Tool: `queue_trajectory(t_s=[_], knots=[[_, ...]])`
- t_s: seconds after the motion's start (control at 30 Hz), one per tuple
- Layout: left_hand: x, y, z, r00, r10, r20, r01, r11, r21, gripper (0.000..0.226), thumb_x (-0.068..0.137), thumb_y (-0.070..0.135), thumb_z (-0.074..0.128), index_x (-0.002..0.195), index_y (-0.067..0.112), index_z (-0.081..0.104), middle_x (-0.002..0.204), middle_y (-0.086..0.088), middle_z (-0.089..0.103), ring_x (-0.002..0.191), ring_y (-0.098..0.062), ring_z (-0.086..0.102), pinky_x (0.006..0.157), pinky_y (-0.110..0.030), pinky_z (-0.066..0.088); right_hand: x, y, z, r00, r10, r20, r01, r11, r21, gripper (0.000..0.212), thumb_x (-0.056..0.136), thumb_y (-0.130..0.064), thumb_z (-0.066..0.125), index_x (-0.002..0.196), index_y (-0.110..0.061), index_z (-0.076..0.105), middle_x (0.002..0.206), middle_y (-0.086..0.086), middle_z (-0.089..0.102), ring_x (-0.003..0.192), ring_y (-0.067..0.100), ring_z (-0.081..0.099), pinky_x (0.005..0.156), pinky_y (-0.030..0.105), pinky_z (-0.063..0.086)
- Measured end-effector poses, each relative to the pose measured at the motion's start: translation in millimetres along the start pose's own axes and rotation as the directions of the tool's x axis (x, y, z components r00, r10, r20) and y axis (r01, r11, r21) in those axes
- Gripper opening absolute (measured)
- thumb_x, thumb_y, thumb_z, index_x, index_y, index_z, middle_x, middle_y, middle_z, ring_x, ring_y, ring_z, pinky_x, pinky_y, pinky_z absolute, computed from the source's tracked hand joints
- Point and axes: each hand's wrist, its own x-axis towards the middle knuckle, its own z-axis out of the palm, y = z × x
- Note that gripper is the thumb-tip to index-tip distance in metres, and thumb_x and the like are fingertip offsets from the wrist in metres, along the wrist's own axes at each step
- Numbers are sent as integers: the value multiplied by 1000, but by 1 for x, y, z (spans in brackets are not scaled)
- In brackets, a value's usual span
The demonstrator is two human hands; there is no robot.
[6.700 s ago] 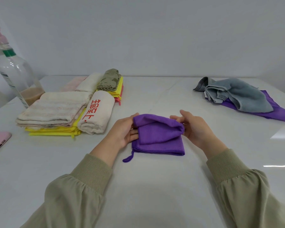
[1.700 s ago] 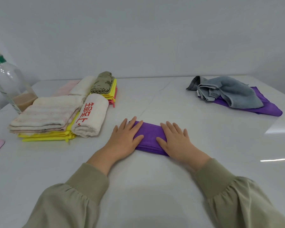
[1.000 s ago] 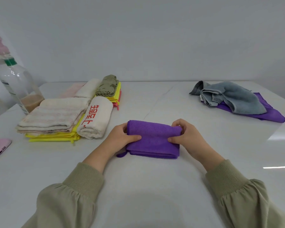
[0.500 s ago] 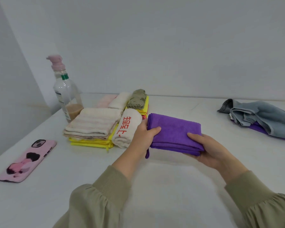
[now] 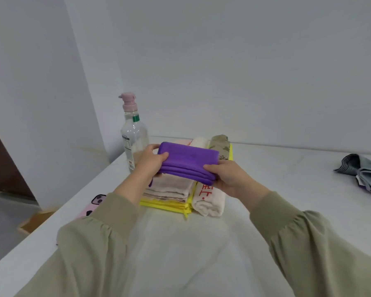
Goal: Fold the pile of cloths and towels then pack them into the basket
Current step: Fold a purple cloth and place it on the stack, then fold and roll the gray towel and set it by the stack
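Evidently soft and light: our left hand (image 5: 152, 161) and right hand (image 5: 228, 179) pinch opposite ends of the folded purple cloth (image 5: 189, 160).

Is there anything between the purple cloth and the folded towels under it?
Nothing visible does. The left hand and right hand hold the purple cloth over the folded striped towel, with no object between them. No basket is in view.
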Motion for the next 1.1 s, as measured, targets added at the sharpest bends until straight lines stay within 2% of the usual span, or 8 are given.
queue_trajectory(t_s=[0.17,0.27,0.37,0.5,0.67,0.77,0.87,1.1], knots=[[32,-26,-38,998,-41,-52,52,972,228,40,93,14,55,133,16,51,121,-13,58,81,-29,59,58,-33,49,40,18,44,995,-44,-86,11,937,-348,69,81,-15,74,139,-6,38,121,15,59,96,29,66,77,41,58],[36,-41,-43,999,-38,-1,35,923,382,35,93,16,56,128,18,55,121,-10,60,91,-31,59,63,-32,49,42,26,53,991,-87,-102,11,808,-589,71,84,-23,69,142,-8,32,126,13,55,87,28,66,70,32,58],[31,-53,-41,991,133,-7,-87,684,724,38,94,24,56,132,20,50,130,-7,55,114,-31,52,89,-37,44,36,34,53,962,-262,-74,86,551,-830,61,89,-27,59,142,-11,33,131,10,50,106,25,57,82,30,48],[20,-47,-27,813,553,183,-432,363,825,39,99,26,45,136,13,49,139,-8,50,126,-30,42,103,-40,35,31,45,52,849,-501,168,212,31,-977,52,98,-36,41,145,-18,30,150,10,27,131,30,34,104,42,35],[19,-71,-17,876,130,464,-479,346,807,50,104,38,19,153,25,14,161,7,10,148,-17,4,118,-44,11,38,63,45,921,-254,296,219,-294,-930,55,102,-43,15,150,-17,21,158,3,16,146,25,10,115,52,3],[17,-72,-16,882,144,450,-471,318,822,50,104,39,18,153,27,13,161,9,9,148,-15,2,118,-45,9,39,59,46,940,-185,287,222,-310,-924,56,102,-42,12,151,-16,16,159,3,13,146,25,9,115,54,0],[11,-64,-15,877,247,412,-471,271,840,49,104,38,21,151,26,21,159,7,18,147,-16,6,117,-42,6,35,51,43,945,-171,278,251,-164,-954,55,103,-42,14,151,-16,16,160,3,9,146,24,5,115,54,1],[-25,-28,32,729,523,442,-679,474,560,44,99,21,45,143,14,40,149,-1,40,144,-19,20,117,-40,18,2,29,-20,807,-582,98,200,113,-973,39,101,-29,31,132,-13,49,137,4,49,132,22,36,110,44,24]])
